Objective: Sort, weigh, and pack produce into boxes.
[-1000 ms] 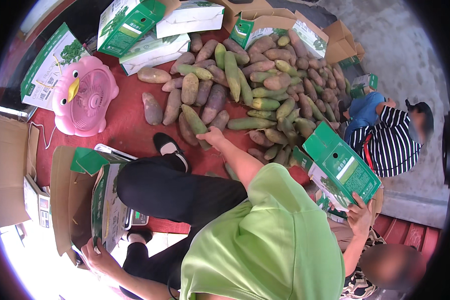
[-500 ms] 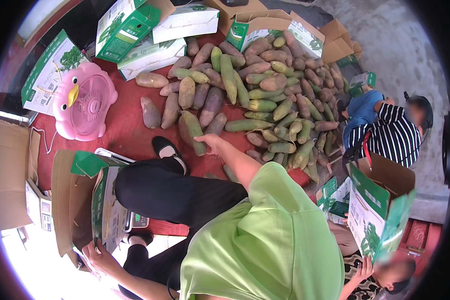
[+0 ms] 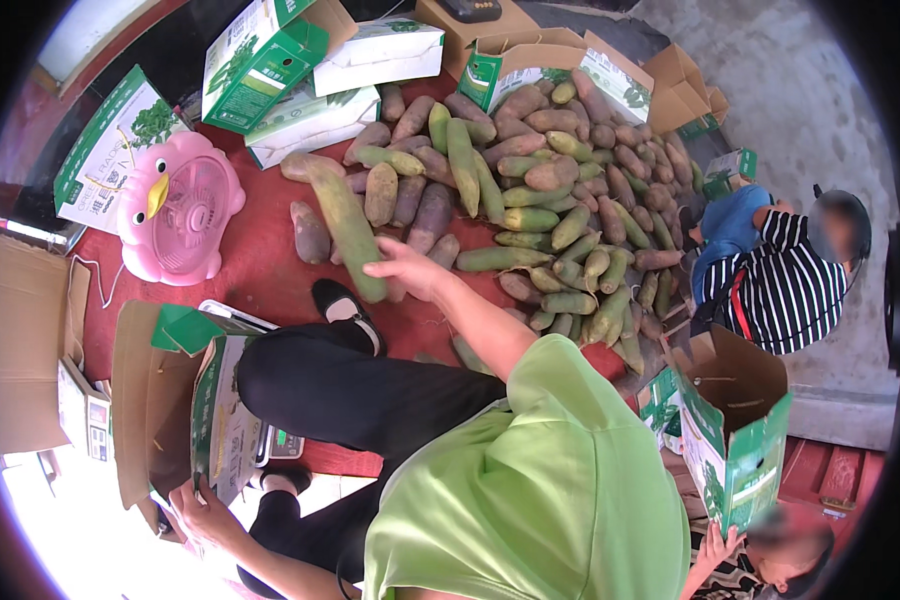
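My right hand (image 3: 410, 268) grips the lower end of a long green radish (image 3: 346, 225), lifted off the pile and tilted, its far end toward the upper left. Beneath and beside it lie other radishes, some green and some purplish brown, in a large pile (image 3: 570, 215). At the lower left, my left hand (image 3: 202, 512) is closed on the near edge of an open green-and-white carton (image 3: 222, 430). The inside of this carton is mostly hidden by its raised brown flaps.
A pink fan (image 3: 177, 215) stands on the red mat (image 3: 270, 255). Several cartons (image 3: 375, 55) line the back. A scale (image 3: 282, 442) shows beside my carton. At right, one person (image 3: 785, 265) in stripes sits near the pile; another's hand (image 3: 718, 545) holds an open carton (image 3: 735, 425).
My right hand has raised the green radish from the pile and swung it to the left. The co-worker's carton at lower right has turned. My left hand stays at the carton edge.
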A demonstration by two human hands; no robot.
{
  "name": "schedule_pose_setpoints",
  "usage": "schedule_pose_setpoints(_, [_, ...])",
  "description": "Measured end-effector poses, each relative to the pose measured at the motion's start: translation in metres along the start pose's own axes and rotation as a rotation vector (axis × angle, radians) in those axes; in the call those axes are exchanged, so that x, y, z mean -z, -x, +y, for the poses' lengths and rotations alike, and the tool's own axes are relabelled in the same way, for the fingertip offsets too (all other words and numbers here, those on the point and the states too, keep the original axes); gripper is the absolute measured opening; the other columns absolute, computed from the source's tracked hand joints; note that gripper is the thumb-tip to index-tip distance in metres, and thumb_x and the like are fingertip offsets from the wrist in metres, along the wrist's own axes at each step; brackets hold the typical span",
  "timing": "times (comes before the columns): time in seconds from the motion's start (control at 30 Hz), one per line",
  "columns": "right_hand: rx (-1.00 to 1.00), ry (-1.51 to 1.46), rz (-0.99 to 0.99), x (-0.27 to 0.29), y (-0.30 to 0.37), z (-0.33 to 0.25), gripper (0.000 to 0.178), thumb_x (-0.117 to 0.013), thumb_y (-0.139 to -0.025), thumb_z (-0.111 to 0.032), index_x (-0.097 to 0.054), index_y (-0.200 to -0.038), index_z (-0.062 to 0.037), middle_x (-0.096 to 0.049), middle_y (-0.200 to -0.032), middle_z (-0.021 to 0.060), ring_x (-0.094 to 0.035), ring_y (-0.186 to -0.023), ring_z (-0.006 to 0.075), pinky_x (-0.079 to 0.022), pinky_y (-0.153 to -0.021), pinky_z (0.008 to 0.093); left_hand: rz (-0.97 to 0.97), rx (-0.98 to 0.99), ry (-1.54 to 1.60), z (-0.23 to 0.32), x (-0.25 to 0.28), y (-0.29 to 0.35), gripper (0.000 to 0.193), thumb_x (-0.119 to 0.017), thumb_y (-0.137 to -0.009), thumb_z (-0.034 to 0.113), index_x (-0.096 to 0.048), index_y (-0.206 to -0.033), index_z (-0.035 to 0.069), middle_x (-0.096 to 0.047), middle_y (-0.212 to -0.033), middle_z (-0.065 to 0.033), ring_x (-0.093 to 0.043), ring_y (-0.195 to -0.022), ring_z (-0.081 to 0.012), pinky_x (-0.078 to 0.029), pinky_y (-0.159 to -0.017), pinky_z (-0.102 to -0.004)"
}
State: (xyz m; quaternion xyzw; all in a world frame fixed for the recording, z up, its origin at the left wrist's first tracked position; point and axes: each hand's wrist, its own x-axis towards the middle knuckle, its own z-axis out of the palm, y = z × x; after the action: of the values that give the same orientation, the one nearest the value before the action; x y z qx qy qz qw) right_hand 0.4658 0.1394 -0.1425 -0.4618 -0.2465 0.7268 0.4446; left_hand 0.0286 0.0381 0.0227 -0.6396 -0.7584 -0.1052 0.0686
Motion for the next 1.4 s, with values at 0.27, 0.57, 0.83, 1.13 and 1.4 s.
schedule_pose_setpoints(0.27, [0.165,0.007,-0.207,-0.068,-0.026,-0.083,0.076,-0.074,-0.075,-0.019,-0.031,-0.138,-0.0120,-0.053,-0.117,0.0031,-0.052,-0.105,0.0167,-0.045,-0.076,0.0324,0.009,0.003,-0.053,0.007,0.007,0.002,0.009,-0.065,-0.080,0.011,-0.063,-0.085,0.004,-0.056,-0.083,-0.0067,-0.058,-0.077,-0.0244,-0.045,-0.063,-0.0371])
schedule_pose_setpoints(0.57, [0.414,0.077,-0.156,-0.112,-0.030,-0.099,0.077,-0.075,-0.071,-0.006,-0.032,-0.135,-0.0046,-0.054,-0.119,0.0099,-0.055,-0.107,0.0212,-0.048,-0.088,0.0359,0.019,0.095,-0.018,0.026,0.006,-0.002,0.009,-0.068,-0.073,0.010,-0.064,-0.082,0.010,-0.057,-0.086,-0.0042,-0.057,-0.083,-0.0263,-0.046,-0.071,-0.0370])
schedule_pose_setpoints(0.83, [0.608,-0.008,-0.648,-0.225,-0.041,-0.132,0.074,-0.073,-0.066,0.002,-0.038,-0.131,-0.0041,-0.056,-0.116,0.0078,-0.055,-0.108,0.0206,-0.041,-0.098,0.0361,0.012,0.102,-0.083,0.013,0.008,0.006,0.008,-0.065,-0.078,0.016,-0.065,-0.084,0.012,-0.057,-0.087,-0.0020,-0.058,-0.083,-0.0250,-0.046,-0.067,-0.0376])
schedule_pose_setpoints(1.13, [0.545,0.035,-0.711,-0.303,-0.020,-0.107,0.085,-0.077,-0.057,0.002,-0.034,-0.130,0.0020,-0.054,-0.109,0.0143,-0.056,-0.101,0.0234,-0.047,-0.086,0.0342,-0.023,0.088,-0.152,0.012,0.006,0.008,0.011,-0.064,-0.082,0.022,-0.063,-0.088,0.012,-0.056,-0.090,0.0008,-0.060,-0.079,-0.0217,-0.047,-0.057,-0.0383])
schedule_pose_setpoints(1.4, [0.598,0.397,-0.752,-0.329,-0.026,-0.084,0.079,-0.079,-0.058,-0.003,-0.039,-0.126,0.0014,-0.055,-0.110,0.0161,-0.055,-0.104,0.0258,-0.046,-0.087,0.0347,-0.030,0.109,-0.156,0.014,0.007,0.007,0.011,-0.063,-0.082,0.021,-0.063,-0.088,0.012,-0.056,-0.090,0.0005,-0.059,-0.081,-0.0224,-0.047,-0.056,-0.0390])
